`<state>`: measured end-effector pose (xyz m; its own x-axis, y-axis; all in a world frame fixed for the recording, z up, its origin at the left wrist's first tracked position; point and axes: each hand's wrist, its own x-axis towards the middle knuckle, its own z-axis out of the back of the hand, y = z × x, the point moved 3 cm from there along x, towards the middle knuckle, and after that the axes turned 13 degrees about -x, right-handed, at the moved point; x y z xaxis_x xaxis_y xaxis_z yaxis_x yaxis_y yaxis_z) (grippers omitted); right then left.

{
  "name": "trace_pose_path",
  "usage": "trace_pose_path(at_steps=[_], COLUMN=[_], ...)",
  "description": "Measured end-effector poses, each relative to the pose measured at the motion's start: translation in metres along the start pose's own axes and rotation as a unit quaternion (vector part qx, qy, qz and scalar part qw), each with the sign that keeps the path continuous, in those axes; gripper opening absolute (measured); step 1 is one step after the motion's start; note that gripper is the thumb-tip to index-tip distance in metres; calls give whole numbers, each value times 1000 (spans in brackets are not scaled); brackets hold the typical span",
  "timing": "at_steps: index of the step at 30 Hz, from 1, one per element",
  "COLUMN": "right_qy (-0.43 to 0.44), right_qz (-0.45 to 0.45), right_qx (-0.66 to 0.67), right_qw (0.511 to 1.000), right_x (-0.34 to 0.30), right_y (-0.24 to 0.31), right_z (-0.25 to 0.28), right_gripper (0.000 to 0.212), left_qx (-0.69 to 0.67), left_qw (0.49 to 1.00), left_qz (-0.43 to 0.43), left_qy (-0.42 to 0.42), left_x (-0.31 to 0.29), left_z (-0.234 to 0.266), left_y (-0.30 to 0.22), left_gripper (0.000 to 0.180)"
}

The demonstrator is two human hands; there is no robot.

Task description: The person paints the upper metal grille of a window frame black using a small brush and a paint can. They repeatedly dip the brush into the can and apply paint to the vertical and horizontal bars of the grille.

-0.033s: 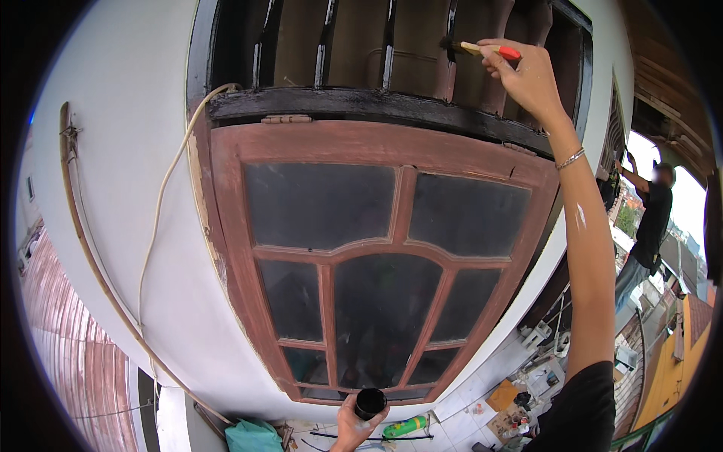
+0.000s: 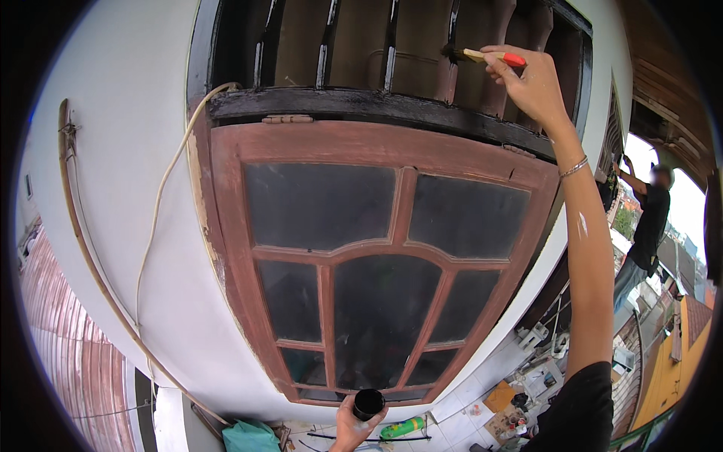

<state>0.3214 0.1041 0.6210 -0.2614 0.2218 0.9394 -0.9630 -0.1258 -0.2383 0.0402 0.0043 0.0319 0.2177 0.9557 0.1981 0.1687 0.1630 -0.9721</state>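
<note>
My right hand point(image 2: 530, 81) is raised at the upper right, its fingers closed on a paintbrush point(image 2: 489, 56) with a pale wooden handle and red end. The dark bristles touch a vertical slat point(image 2: 447, 79) that is black above the brush and brown below it. Several slats to the left are glossy black, while those to the right are brown. Below them runs a black crossbar point(image 2: 376, 106). Low in the middle, my left hand point(image 2: 354, 428) holds a small cup point(image 2: 369, 404) that is dark inside.
Beneath the crossbar is a brown wooden window point(image 2: 331, 143) with dark panes. A pale cable point(image 2: 162, 181) and a long stick point(image 2: 79, 218) hang on the white wall at left. A green bottle point(image 2: 403, 428) and clutter lie on the floor. Another person point(image 2: 649, 218) works at the far right.
The brush and my right hand have shifted slightly down along the slat. The left hand and cup stay nearly in place.
</note>
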Motion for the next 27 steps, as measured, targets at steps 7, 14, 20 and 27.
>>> trace_pose_path(at_steps=[7,14,20,27], right_qy=[-101,-30,-130,-157], right_qz=[2,-50,-157,-188], right_qx=[-26,-21,180,253], right_qw=[995,998,962,936], right_x=[44,-48,-64,-57], right_y=[5,28,13,6], right_z=[33,14,14,9], right_gripper=[27,34,34,36], left_qx=[-7,-64,-20,-71], left_qw=[999,997,997,992], left_qz=[-11,2,-18,2], left_qy=[47,35,76,104], left_x=[25,24,30,35], left_z=[3,11,12,-2], left_y=[12,27,18,25], left_gripper=[43,43,43,43])
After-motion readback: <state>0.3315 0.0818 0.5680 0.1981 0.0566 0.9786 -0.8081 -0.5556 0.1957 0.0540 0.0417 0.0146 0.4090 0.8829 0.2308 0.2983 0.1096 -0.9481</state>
